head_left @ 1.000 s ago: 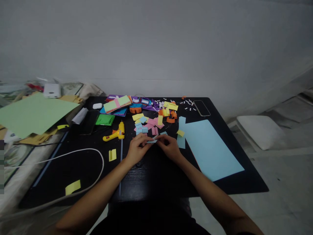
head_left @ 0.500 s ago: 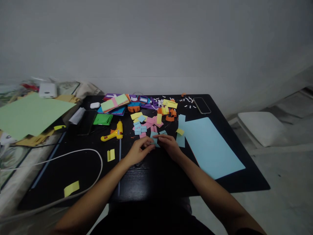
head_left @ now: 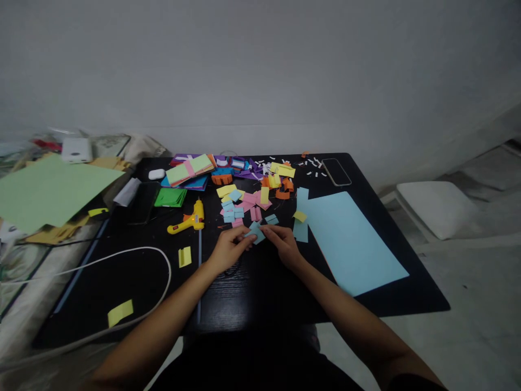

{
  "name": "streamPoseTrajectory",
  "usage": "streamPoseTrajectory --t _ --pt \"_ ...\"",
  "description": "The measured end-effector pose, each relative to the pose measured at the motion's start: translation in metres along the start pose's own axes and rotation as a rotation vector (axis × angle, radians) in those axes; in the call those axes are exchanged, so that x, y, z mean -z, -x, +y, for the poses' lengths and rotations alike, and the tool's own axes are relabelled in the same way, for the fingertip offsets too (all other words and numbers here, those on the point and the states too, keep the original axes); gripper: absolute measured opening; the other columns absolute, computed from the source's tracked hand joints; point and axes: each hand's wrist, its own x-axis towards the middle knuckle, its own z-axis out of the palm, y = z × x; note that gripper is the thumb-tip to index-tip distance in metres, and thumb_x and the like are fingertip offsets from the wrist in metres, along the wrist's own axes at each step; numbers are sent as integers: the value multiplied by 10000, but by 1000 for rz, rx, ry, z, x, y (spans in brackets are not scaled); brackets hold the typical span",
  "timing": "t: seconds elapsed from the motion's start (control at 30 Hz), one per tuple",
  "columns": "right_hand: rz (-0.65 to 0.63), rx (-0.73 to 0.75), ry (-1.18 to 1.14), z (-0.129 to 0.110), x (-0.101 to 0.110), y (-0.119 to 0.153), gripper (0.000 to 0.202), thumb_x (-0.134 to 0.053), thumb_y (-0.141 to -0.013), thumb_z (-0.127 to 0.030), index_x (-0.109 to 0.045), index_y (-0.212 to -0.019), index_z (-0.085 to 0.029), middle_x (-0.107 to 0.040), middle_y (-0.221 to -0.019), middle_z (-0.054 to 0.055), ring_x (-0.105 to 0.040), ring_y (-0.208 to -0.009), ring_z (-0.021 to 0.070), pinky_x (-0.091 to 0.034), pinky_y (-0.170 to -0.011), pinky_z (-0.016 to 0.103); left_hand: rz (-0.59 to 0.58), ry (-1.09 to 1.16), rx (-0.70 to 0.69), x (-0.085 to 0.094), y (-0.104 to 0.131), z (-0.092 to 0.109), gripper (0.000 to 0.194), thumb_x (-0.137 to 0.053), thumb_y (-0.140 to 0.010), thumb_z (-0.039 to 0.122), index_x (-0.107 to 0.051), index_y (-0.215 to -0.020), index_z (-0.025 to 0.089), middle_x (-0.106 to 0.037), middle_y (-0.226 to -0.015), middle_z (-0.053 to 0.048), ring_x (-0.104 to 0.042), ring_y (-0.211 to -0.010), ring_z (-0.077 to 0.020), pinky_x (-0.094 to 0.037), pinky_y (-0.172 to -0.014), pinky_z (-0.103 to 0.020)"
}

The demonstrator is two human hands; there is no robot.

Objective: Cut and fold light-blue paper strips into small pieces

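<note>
Wall (head_left: 260, 70): plain, pale grey, behind the table (head_left: 220, 309). Table: black, wood-grained near the front edge. White seat (head_left: 435, 209): right of table. Floor (head_left: 484, 288): pale. Lighting: dim, faint sheen on tabletop.

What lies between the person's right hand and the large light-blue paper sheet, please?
The head view shows narrow light-blue paper there, with a small yellow paper piece over it.

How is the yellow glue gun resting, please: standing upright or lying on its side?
Lying on its side: the yellow glue gun shows its barrel and handle in profile against the black table.
</note>
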Motion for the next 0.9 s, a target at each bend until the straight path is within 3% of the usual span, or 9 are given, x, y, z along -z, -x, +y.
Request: streamPoseTrajectory --t 0.17,0.33,0.6,0.9 --pt "-16 -3 3 3 -2 0 388 -692 -861 -581 -788 -928 -211 -759 -892 33 -693 -856 235 -537 -815 351 1 -65 -17 2 0 1 397 -617 -945 470 -601 -672 181 -612 -603 18 -557 -571 -124 -407 -560 -236" --pt "33 -34 -43 6 -2 -2 290 -805 -782 -464 -798 -959 -234 -792 -996 51 -726 -957 255 -552 -926 395 0 -123 -32 3 0 0 416 -587 -964 481 -588 -676 182 -588 -593 24 -524 -567 -122 -383 -567 -242" --pt "36 -51 -66 9 -3 -5 241 -823 -754 -422 -804 -911 -239 -801 -952 31 -733 -914 240 -570 -908 394 38 -220 -119 1 0 1 405 -577 -978 431 -542 -656 187 -519 -634 25 -477 -607 -126 -356 -586 -256" --pt "77 -21 10 8 -3 -6 176 -792 -783 -399 -793 -834 -231 -802 -913 38 -731 -886 238 -570 -883 389 -70 -201 -165 2 0 2 310 -605 -968 376 -586 -728 182 -562 -744 2 -515 -673 -129 -407 -625 -256"
